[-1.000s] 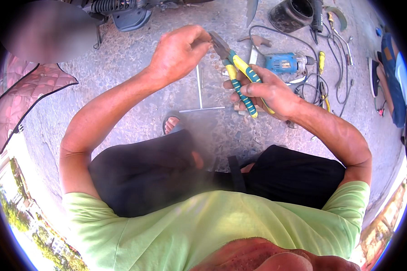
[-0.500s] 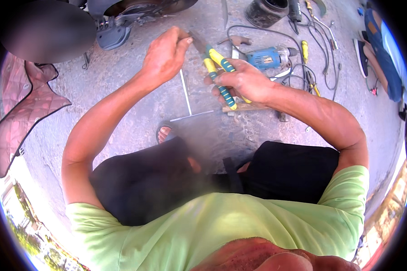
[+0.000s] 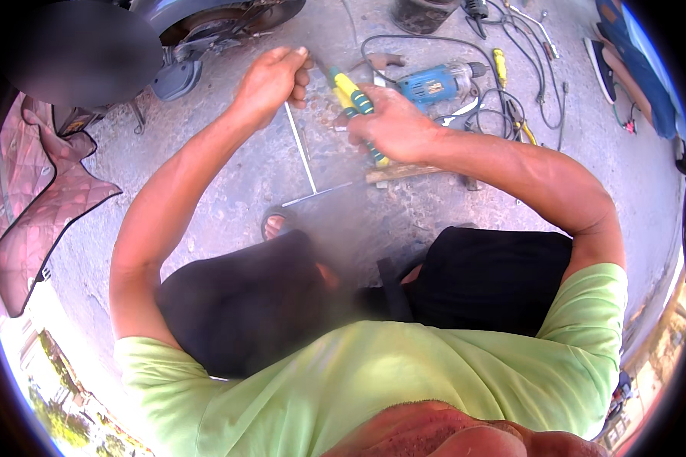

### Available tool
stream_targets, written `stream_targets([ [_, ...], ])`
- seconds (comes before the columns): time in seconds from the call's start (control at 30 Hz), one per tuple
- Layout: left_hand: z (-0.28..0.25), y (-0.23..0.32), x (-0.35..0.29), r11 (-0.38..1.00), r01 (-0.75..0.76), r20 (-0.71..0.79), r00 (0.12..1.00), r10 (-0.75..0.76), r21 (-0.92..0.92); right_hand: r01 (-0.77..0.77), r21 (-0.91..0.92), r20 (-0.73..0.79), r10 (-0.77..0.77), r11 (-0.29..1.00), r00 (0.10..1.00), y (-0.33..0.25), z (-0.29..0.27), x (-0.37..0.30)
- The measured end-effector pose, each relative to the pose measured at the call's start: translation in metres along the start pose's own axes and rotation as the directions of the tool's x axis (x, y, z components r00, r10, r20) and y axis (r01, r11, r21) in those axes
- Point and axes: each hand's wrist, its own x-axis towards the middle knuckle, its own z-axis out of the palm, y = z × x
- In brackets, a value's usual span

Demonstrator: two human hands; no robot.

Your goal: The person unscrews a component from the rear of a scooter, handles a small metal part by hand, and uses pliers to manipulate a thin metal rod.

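My right hand (image 3: pixel 400 126) is wrapped round the yellow and dark-green striped handles of a pair of pliers (image 3: pixel 345 82). Their dark jaws slant up and left, toward the fingertips of my left hand (image 3: pixel 273 82). That hand is closed, thumb and fingers pressed together; whatever they pinch is too small to make out. Below it runs a thin T-shaped metal rod (image 3: pixel 301 148), its crossbar near my left foot. The rod's upper end disappears behind the left hand, and I cannot tell whether the hand touches it.
Beyond my right hand lie a blue power drill (image 3: pixel 434 84), a hammer (image 3: pixel 385 61), cables and a yellow-handled tool (image 3: pixel 500 68). A wooden piece (image 3: pixel 400 173) rests below that hand. A black bucket (image 3: pixel 423 14) stands behind. At right is another person's shoe (image 3: pixel 601 70); at left, a quilted mat (image 3: pixel 34 221).
The view has shifted slightly, with the floor tools now further left and higher. My right hand has tilted the pliers and covers more of the handles. My left-hand fingers have curled into fuller view.
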Motion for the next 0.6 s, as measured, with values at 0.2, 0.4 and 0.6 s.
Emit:
stream_targets([
  [0.2, -0.003, 0.004, 0.013, 0.989, 0.037, 0.136, 0.991, -0.017, -0.142, 0.101, -0.021, -0.021, -0.101, 0.995, 0.995, 0.01, -0.016, -0.001],
  [0.4, -0.018, -0.024, 0.049, 0.972, 0.019, 0.176, 0.984, 0.023, -0.235, 0.095, 0.027, 0.046, -0.096, 0.995, 0.994, 0.017, -0.03, 0.001],
  [0.6, -0.001, -0.008, 0.027, 0.995, -0.087, 0.182, 0.979, 0.093, -0.041, 0.083, 0.071, 0.055, -0.087, 0.994, 0.995, 0.018, -0.03, -0.005],
])
